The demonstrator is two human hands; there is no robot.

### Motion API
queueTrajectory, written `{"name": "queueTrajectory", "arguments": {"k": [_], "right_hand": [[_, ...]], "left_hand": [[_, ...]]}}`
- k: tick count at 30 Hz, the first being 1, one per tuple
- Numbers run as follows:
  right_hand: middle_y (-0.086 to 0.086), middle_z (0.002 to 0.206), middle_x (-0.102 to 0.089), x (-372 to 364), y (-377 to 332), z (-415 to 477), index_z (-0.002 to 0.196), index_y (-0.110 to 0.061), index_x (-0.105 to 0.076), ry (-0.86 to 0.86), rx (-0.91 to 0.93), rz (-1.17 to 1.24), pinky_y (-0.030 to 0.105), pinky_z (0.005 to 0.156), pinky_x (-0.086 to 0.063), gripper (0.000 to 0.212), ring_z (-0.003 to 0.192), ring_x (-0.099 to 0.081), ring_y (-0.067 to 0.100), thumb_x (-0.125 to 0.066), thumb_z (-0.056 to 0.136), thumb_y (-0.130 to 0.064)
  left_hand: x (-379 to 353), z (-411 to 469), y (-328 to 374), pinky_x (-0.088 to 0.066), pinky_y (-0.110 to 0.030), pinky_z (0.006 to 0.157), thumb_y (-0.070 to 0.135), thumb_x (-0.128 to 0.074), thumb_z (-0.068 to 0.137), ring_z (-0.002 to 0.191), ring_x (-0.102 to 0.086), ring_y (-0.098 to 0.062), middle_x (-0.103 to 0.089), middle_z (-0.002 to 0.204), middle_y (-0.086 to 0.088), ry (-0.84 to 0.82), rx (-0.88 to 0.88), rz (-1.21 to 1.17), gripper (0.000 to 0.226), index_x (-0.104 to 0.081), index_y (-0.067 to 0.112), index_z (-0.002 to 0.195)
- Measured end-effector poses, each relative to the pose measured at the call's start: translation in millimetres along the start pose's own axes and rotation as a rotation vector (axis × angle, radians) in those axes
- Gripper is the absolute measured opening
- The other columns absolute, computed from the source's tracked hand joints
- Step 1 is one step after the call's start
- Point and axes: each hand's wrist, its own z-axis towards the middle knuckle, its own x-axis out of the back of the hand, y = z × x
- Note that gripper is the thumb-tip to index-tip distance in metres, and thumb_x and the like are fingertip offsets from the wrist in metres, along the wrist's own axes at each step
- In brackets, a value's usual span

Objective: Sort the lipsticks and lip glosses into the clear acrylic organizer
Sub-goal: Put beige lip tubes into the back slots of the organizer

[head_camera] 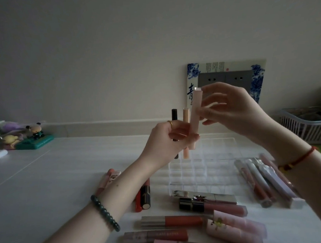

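Observation:
My left hand (168,139) grips the lower end of a pale pink lip gloss tube (196,115), held upright above the clear acrylic organizer (205,167). My right hand (229,110) touches the tube's upper part with its fingertips. Behind the left hand, a black tube (174,114) and a peach tube (186,115) stand upright in the organizer's back left cells. Several lipsticks and glosses lie on the white table in front of the organizer (191,222), to its right (265,179) and to its left (143,194).
A blue-and-white framed socket plate (226,77) is on the wall behind the organizer. A white plastic basket (308,126) stands at the far right. Small toy figures on a green base (34,137) sit at the far left by the wall.

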Motion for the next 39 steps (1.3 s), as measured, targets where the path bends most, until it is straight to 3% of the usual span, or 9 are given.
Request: {"name": "queueTrajectory", "arguments": {"k": [5,9,14,21,29,32,39], "right_hand": [[0.0,0.078,-0.067,2.5,10.2,1.5,0.094,-0.018,-0.06,0.048,-0.008,-0.042,0.026,0.062,-0.058,0.024,0.066,-0.068,0.014,-0.067,0.072,-0.011],[0.0,0.081,-0.066,2.0,19.9,2.6,0.094,-0.018,-0.059,0.101,-0.014,-0.101,0.028,0.064,-0.058,0.024,0.069,-0.067,0.014,-0.067,0.073,-0.01],[-0.002,0.081,-0.066,-1.1,30.7,3.0,0.097,-0.016,-0.058,0.102,-0.044,-0.133,0.029,0.065,-0.058,0.026,0.069,-0.067,0.012,-0.067,0.073,-0.009],[-0.004,0.081,-0.064,-5.3,43.2,2.8,0.095,-0.018,-0.057,0.153,-0.021,-0.194,0.027,0.066,-0.057,0.025,0.071,-0.066,0.012,-0.067,0.075,-0.008],[0.002,0.084,-0.067,-11.8,63.9,2.5,0.097,-0.015,-0.059,0.157,-0.063,-0.233,0.025,0.07,-0.055,0.026,0.074,-0.065,0.013,-0.069,0.074,-0.009],[0.003,0.082,-0.066,-13.8,70.1,1.2,0.095,-0.015,-0.06,0.138,-0.107,-0.222,0.032,0.073,-0.056,0.025,0.073,-0.066,0.016,-0.07,0.073,-0.008],[0.003,0.083,-0.066,-15.4,73.9,-0.5,0.094,-0.016,-0.059,0.112,-0.159,-0.213,0.035,0.074,-0.056,0.026,0.074,-0.066,0.016,-0.071,0.072,-0.009]], "left_hand": [[-10.8,6.2,-4.6,-0.055,-0.02,0.073,0.015,-0.072,0.075,0.074,-0.067,-0.004,-0.07,0.072,0.014,0.096,0.012,-0.024,0.015,-0.067,0.026,0.084],[-13.3,7.3,-9.8,-0.048,-0.009,0.072,0.007,-0.065,0.08,0.08,-0.065,-0.001,-0.068,0.087,0.011,0.117,0.025,-0.029,0.022,-0.066,0.023,0.094],[-14.1,5.1,-13.8,-0.049,-0.009,0.074,0.004,-0.062,0.082,0.084,-0.066,-0.003,-0.068,0.092,0.01,0.095,0.04,-0.014,0.024,-0.065,0.019,0.1],[-18.7,4.1,-20.3,-0.045,-0.003,0.073,0.004,-0.059,0.084,0.082,-0.059,0.014,-0.062,0.096,0.018,0.039,0.054,-0.002,0.032,-0.059,0.014,0.114],[-24.0,-0.1,-27.5,-0.045,-0.004,0.08,0.006,-0.059,0.083,0.084,-0.058,0.014,-0.059,0.095,0.021,-0.01,0.074,0.059,0.034,-0.058,0.014,0.116],[-23.8,-1.3,-28.4,-0.044,-0.003,0.078,0.006,-0.058,0.084,0.083,-0.058,0.016,-0.058,0.092,0.026,-0.012,0.067,0.074,0.033,-0.059,0.015,0.115],[-24.6,-2.4,-32.6,-0.045,-0.003,0.076,0.007,-0.059,0.084,0.082,-0.057,0.018,-0.059,0.097,0.016,-0.016,0.083,0.082,0.036,-0.056,0.012,0.12]]}}
